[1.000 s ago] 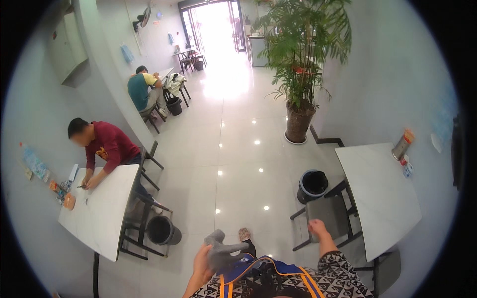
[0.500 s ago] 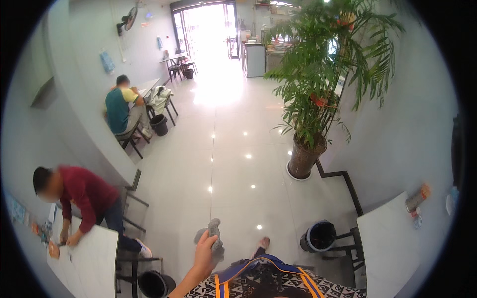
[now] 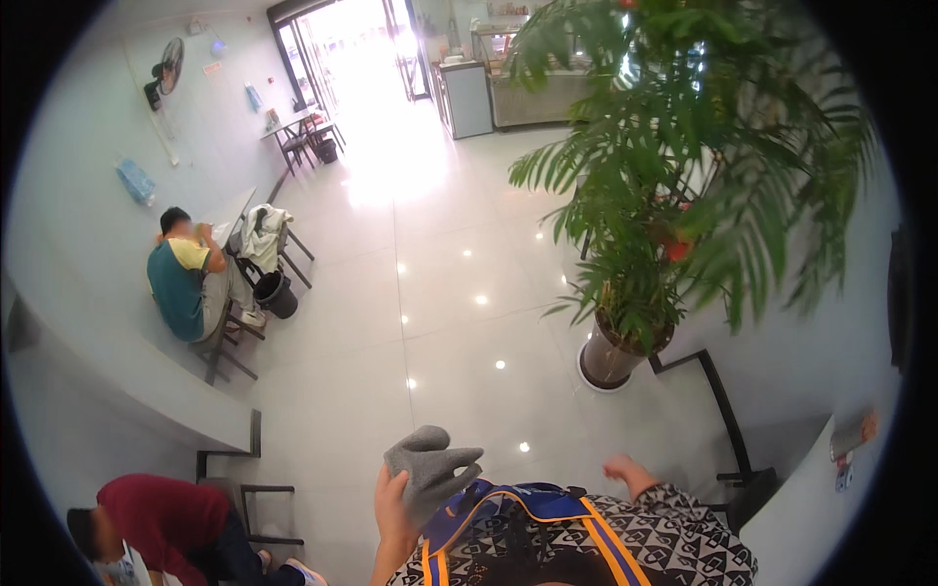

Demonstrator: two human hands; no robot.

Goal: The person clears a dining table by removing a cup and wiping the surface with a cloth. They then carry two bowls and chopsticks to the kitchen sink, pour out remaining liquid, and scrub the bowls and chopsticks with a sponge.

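A grey knit work glove (image 3: 430,467) is gripped in my left hand (image 3: 393,508), which is raised in front of my body at the lower middle. The thumb presses against the glove, and the glove's limp fingers stick out to the right. My right hand (image 3: 625,471) hangs lower right of centre, in front of my patterned sleeve. Its fingers are curled in, and nothing shows in them.
Ahead runs a tiled floor (image 3: 449,342) toward a bright doorway (image 3: 357,68). On the right stands a tall potted plant (image 3: 616,356), with a white table (image 3: 796,513) nearer. Two people (image 3: 181,273) are at the left, close to stools and a black bin (image 3: 276,295).
The view has moved forward and turned, bringing the plant closer. My left hand now shows the glove spread wider. My right hand has come into view, and the person in red bends lower in the picture.
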